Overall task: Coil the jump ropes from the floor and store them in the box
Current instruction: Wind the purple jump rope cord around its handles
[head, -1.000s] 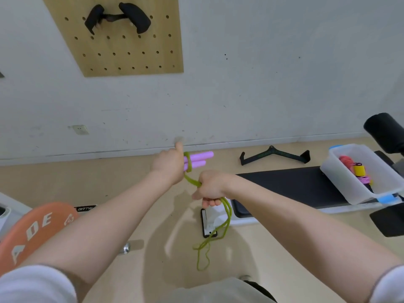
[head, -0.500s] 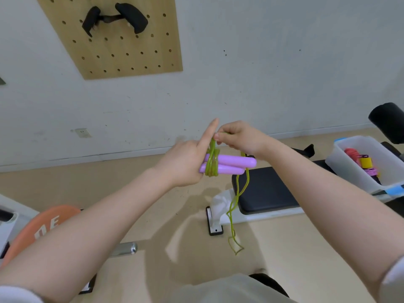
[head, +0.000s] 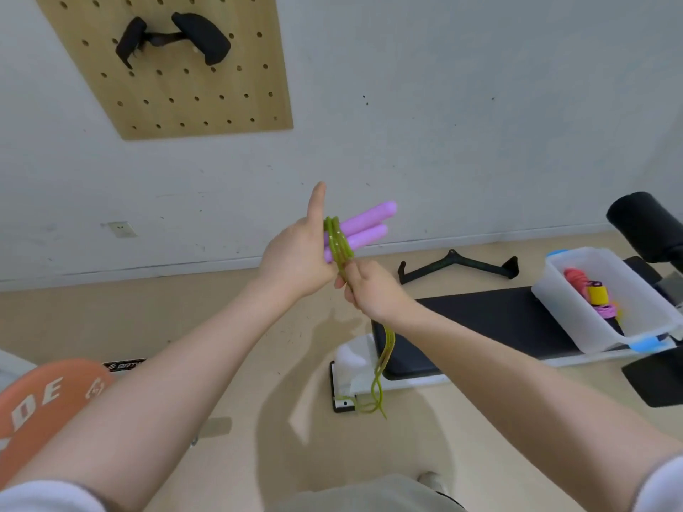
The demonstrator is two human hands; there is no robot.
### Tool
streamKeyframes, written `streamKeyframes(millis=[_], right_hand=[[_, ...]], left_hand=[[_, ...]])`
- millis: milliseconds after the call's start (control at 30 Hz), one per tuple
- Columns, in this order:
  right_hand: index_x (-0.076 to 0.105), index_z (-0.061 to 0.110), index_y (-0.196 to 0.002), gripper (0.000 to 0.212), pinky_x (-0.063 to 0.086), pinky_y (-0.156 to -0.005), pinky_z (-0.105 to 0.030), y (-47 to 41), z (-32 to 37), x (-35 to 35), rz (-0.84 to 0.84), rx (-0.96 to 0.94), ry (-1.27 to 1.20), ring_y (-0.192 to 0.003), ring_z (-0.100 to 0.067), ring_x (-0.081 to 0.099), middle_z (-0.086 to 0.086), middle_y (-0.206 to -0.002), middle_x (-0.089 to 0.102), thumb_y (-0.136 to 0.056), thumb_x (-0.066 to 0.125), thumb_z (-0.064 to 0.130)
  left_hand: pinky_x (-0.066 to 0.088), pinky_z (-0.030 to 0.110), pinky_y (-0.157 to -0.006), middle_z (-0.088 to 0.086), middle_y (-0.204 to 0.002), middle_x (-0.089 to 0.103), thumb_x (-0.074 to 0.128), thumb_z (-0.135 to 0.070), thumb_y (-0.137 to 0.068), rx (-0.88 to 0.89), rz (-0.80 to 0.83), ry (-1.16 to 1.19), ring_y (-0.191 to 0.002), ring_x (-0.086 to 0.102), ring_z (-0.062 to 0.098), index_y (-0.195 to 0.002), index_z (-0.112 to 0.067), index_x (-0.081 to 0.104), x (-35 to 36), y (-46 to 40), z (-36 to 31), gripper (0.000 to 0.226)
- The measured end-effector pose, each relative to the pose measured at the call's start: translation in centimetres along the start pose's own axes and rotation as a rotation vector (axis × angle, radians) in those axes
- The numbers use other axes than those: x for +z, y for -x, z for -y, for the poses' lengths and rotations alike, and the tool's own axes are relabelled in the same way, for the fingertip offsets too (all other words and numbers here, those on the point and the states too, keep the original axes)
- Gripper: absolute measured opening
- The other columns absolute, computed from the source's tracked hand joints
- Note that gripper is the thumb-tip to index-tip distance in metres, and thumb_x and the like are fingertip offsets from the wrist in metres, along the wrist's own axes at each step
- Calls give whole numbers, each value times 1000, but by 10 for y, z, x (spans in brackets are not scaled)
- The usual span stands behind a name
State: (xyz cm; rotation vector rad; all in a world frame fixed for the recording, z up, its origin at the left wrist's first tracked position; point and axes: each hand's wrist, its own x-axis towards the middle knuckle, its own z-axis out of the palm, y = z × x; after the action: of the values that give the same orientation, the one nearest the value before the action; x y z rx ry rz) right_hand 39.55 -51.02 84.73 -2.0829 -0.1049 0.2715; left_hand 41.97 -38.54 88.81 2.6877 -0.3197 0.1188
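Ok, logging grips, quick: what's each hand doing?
Left hand: holds purple handles, thumb up.
Right hand: grips green rope.

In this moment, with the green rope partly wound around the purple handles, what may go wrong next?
1. The left hand grips only the near ends of the two purple handles, and the wraps of green rope sit close to that hand. If the grip relaxes, the handles may spread and the wraps loosen.
2. A long doubled tail hangs below the right hand. It may tangle before it is wound.
3. The box already holds other ropes, so a loose bundle could snag them.
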Motion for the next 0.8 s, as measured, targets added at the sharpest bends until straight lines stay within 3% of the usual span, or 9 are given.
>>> streamKeyframes(millis=[67,133,200,300,433,533,600,700,800], right_hand=[[54,2,-91,27,36,-59,-28,4,-2,-12,127,-37,211,-59,-18,44,-2,-64,47,-98,33,18],[52,2,-95,22,40,-60,-30,10,-2,-25,274,-49,315,-58,-20,47,-4,-68,50,-96,38,19],[47,10,-78,19,37,-54,-28,13,0,-40,376,-84,401,-53,-15,45,-1,-63,47,-94,42,19],[41,18,-60,34,29,-51,-22,6,2,-67,343,-206,552,-53,-7,40,5,-58,44,-94,48,19],[63,6,-67,25,34,-55,-27,-12,-3,-106,203,-185,416,-53,-13,43,2,-55,53,-83,63,25],[68,7,-76,23,34,-51,-22,-23,-10,-130,121,-197,340,-49,-6,40,0,-58,52,-76,73,29],[70,6,-78,23,37,-56,-23,-29,-18,-142,118,-183,247,-57,-7,46,-9,-65,58,-74,76,28],[68,0,-83,28,37,-71,-31,-34,-33,-150,134,-170,105,-71,-17,48,-29,-87,62,-76,74,27],[64,-1,-78,26,37,-65,-28,-38,-42,-152,209,-126,22,-63,-12,46,-21,-67,54,-82,68,23]], left_hand=[[43,36,-64,12,-99,59,51,-14,-80,-69,15,-144,-81,56,33,-148,-17,-11,12,-11,4,92],[40,36,-68,15,-106,57,49,-14,-83,-106,51,-312,-88,58,35,-147,-18,-15,26,-20,5,91],[37,36,-69,15,-109,56,47,-15,-86,-110,108,-424,-91,57,35,-147,-18,-18,37,-26,2,89],[36,35,-69,12,-109,59,46,-16,-87,-35,172,-479,-89,58,32,-146,-19,-22,52,-31,-8,90],[36,33,-62,8,-96,59,46,-11,-85,119,253,-387,-71,49,28,-142,-22,-29,58,-32,-33,95],[34,33,-55,5,-76,49,45,-4,-82,213,255,-289,-61,45,26,-128,-29,-41,54,-30,-53,101],[31,32,-51,-1,-66,42,49,-7,-84,257,256,-218,-54,42,19,-119,-35,-44,51,-29,-65,103],[28,28,-47,-6,-64,42,55,-16,-85,311,297,-95,-52,41,8,-116,-41,-44,45,-29,-78,107],[36,26,-54,4,-77,56,61,-19,-84,350,355,0,-62,51,17,-117,-45,-41,41,-26,-83,110]])
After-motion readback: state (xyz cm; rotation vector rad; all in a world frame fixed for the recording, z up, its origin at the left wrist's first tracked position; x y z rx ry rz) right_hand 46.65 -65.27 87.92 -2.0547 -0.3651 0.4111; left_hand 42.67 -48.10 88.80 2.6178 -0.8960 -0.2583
